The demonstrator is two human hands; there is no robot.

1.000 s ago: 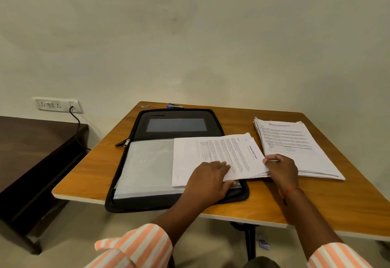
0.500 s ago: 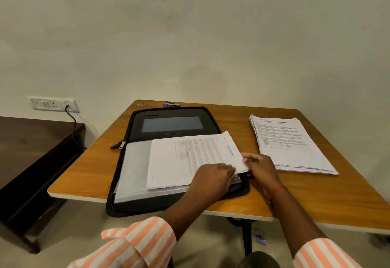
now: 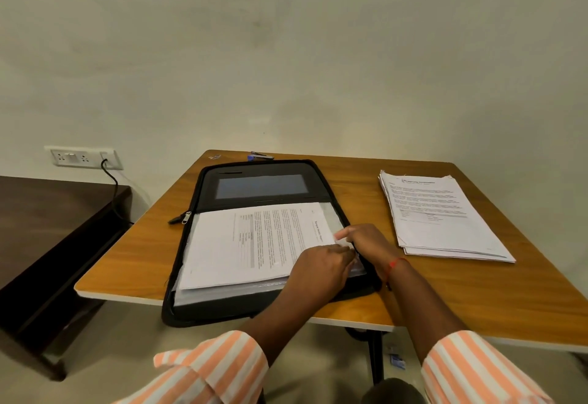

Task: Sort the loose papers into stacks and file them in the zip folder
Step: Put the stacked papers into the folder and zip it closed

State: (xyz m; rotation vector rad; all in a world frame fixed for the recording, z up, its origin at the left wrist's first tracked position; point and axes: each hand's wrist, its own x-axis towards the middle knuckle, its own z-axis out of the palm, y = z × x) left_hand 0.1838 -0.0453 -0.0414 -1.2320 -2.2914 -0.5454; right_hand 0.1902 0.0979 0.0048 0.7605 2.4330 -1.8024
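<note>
Your right hand (image 3: 366, 241) pinches the right edge of the papers (image 3: 254, 244) in the zip folder (image 3: 261, 169); for your left hand (image 3: 321, 268) I cannot tell.

**No legible text**

Printed lines cover the sheet (image 3: 248, 244) lying in the folder (image 3: 261, 187), with a heading running sideways near its right end, too blurred to read. The stack (image 3: 439, 216) right of the folder bears a heading and paragraphs, likewise unreadable.
</note>
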